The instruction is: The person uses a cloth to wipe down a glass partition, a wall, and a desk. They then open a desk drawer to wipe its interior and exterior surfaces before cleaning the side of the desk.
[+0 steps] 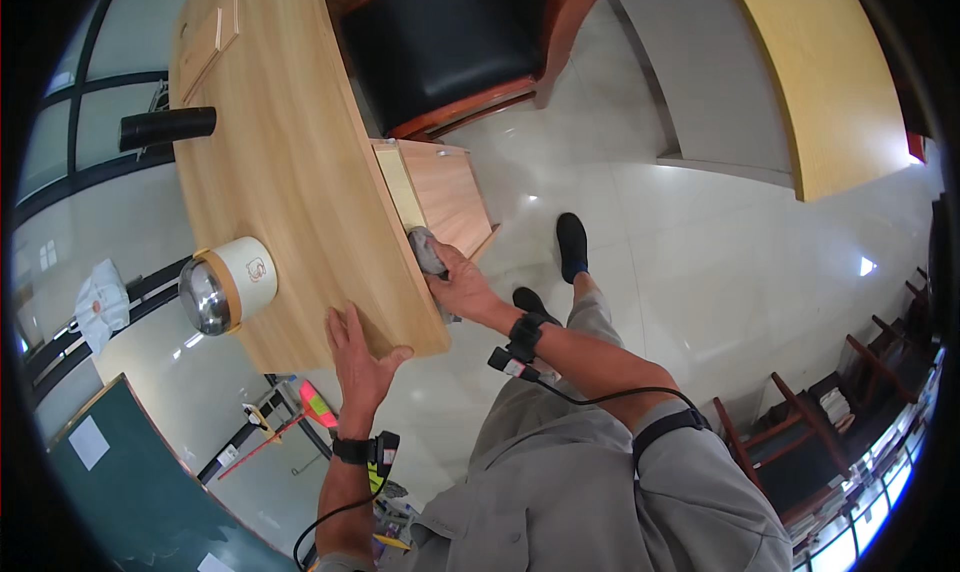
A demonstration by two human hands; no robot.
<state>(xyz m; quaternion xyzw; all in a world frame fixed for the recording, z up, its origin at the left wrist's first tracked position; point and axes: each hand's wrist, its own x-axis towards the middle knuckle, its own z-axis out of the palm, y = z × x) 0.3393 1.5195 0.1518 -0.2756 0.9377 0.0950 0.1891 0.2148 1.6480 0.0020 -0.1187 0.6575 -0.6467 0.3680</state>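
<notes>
My right hand (466, 285) grips a grey cloth (426, 251) at the side edge of a light wooden desk (300, 182), beside an open drawer (400, 182). Part of the cloth hangs below the fingers. My left hand (363, 358) rests at the desk's near end, fingers spread and holding nothing. Left of it on the desktop, a cream container with a shiny metal lid (251, 272) lies near the far edge. A black cylinder (169, 127) is farther up that same edge.
A black-seated wooden chair (450, 46) stands beside the desk. Thin wooden boards (202, 54) lie at the desk's upper end. Another desk (832, 84) is at upper right, a green chalkboard (135, 474) at lower left, and several chairs (795, 429) at lower right.
</notes>
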